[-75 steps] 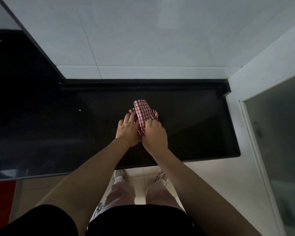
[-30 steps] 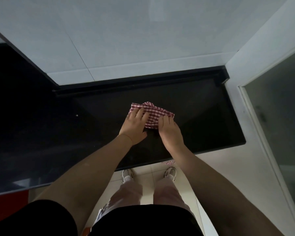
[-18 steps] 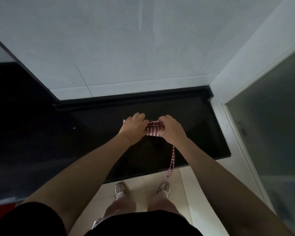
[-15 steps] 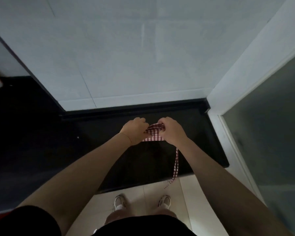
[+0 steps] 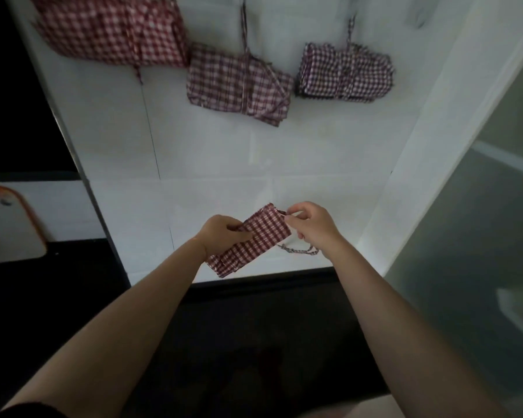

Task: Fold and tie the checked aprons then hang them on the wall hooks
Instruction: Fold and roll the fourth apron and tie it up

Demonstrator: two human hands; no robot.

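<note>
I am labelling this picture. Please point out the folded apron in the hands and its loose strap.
folded apron (image 5: pixel 251 239), head view, middle of the checked bundle.
loose strap (image 5: pixel 299 251), head view, dangling loop.

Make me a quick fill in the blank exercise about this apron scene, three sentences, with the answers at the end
1. The number of folded checked aprons already hanging on the white wall is ____.
2. The folded apron is gripped at its lower part by the ____ hand.
3. The right hand pinches the apron's ____ at its top corner.

Missing words: three; left; strap
</note>
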